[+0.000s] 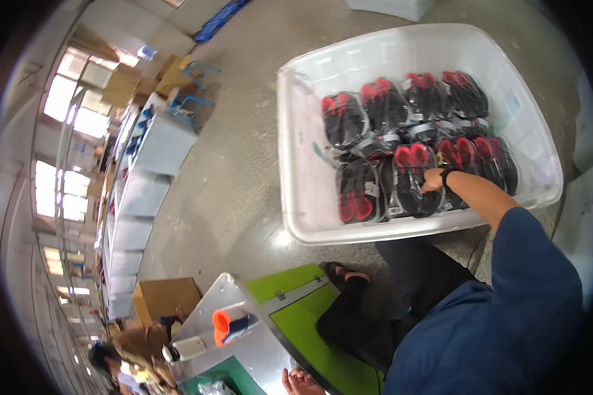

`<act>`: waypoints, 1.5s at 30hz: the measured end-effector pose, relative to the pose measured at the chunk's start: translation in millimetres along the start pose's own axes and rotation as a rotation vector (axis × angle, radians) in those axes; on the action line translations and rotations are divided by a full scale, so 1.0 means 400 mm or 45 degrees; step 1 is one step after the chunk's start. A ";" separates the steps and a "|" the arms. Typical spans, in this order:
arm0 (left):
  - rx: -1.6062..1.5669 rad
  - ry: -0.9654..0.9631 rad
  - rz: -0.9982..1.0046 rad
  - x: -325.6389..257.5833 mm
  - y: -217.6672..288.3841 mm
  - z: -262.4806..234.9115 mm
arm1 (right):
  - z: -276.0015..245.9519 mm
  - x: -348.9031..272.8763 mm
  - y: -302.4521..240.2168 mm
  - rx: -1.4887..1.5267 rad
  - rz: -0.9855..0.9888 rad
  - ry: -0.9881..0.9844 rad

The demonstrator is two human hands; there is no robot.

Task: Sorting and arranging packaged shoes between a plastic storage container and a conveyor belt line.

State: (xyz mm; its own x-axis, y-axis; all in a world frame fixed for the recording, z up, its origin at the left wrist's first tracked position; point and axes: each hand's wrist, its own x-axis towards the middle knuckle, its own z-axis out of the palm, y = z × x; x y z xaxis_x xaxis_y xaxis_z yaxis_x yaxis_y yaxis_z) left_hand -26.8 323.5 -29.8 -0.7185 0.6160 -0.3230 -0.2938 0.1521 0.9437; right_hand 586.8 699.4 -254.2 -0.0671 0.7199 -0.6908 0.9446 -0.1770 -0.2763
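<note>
My right hand (pixel 431 180), with a black band at the wrist, reaches into a large white plastic bin (pixel 287 164). Its fingers are closed on the edge of a bagged pair of black shoes (pixel 410 187) with red linings; the fingertips are partly hidden. Similar pairs in clear bags lie around it in rows, among them one pair (pixel 356 197) nearer the left wall and another pair (pixel 466 95) in the far corner. My left hand (pixel 302 382) is at the lower edge beside a metal table (pixel 270 359), fingers loosely bent and apart, with nothing visible in them.
On the table are an orange-and-white roll-like object (pixel 229 326), a white bottle (pixel 188 349) and a green mat (pixel 207 376). A green panel (pixel 310 322) stands below the table edge. A cardboard box (pixel 167 299) and another person (pixel 138 349) are at the lower left.
</note>
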 end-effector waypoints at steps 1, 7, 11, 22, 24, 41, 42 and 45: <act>0.043 -0.083 -0.006 0.022 -0.019 -0.023 | -0.015 -0.008 -0.018 -0.043 -0.079 0.056; -0.277 -0.222 -0.109 0.051 -0.009 -0.053 | -0.118 -0.211 -0.407 0.374 -1.026 0.012; -0.243 -0.405 -0.183 0.062 0.060 -0.079 | -0.095 -0.393 -0.625 0.568 -1.152 0.028; 0.949 0.586 0.620 0.310 0.170 -0.543 | 0.107 -0.204 -0.644 0.492 -0.983 0.794; 1.091 0.747 0.625 0.359 0.200 -0.612 | 0.116 -0.221 -0.652 0.460 -0.983 0.868; 1.736 1.009 0.163 0.553 0.271 -0.751 | 0.150 -0.304 -0.697 0.286 -0.926 1.066; 1.691 1.044 0.196 0.534 0.250 -0.737 | 0.151 -0.301 -0.701 0.287 -0.942 1.082; 1.785 1.071 0.522 0.470 0.183 -0.700 | 0.150 -0.310 -0.701 0.276 -0.932 1.113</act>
State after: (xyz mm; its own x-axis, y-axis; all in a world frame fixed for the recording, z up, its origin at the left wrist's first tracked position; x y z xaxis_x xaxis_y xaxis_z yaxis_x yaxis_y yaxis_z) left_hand -359.8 234.1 -41.3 -0.8490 0.3025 0.4333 0.3994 0.9042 0.1514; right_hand 310.9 619.4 -131.2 -0.2502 0.9006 0.3555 0.6910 0.4233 -0.5860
